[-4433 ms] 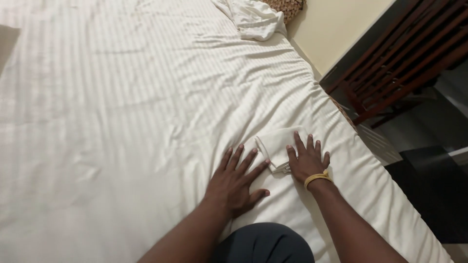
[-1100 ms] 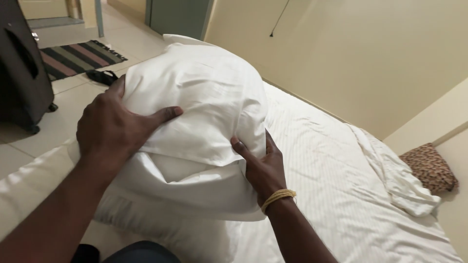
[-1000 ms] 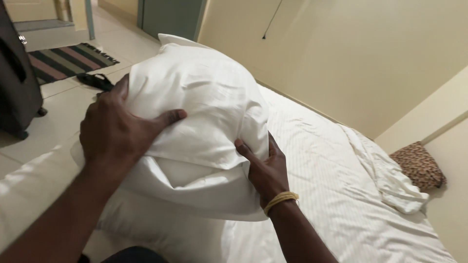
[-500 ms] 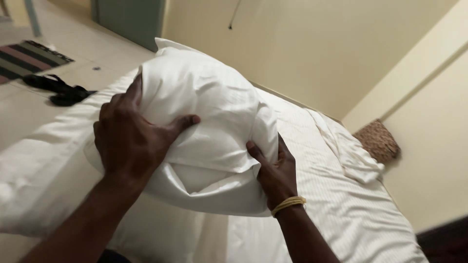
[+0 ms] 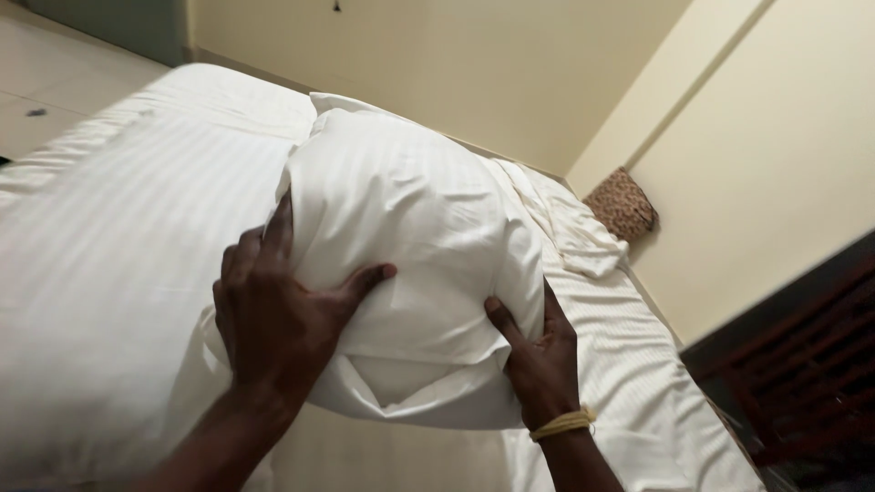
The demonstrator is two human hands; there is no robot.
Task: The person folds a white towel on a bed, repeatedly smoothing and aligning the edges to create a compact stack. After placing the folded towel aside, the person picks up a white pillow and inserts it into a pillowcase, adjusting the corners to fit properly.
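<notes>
A plump white pillow (image 5: 410, 237) in a striped case is held up over the bed. My left hand (image 5: 278, 314) grips its near left side, fingers spread and pressed into the cloth. My right hand (image 5: 540, 351), with a yellow band at the wrist, clasps the pillow's lower right edge from beneath. The pillowcase's loose open end hangs down between my two hands.
The bed's white striped sheet (image 5: 109, 273) spreads below and to the left. A crumpled white cloth (image 5: 574, 232) lies at the far right of the bed beside a brown patterned cushion (image 5: 622, 202). Cream walls stand behind. Dark wooden furniture (image 5: 793, 364) is at the right.
Both hands have carried the pillow rightward across the bed, and my view has swung right: the floor and doorway have left the frame and the dark furniture has come in.
</notes>
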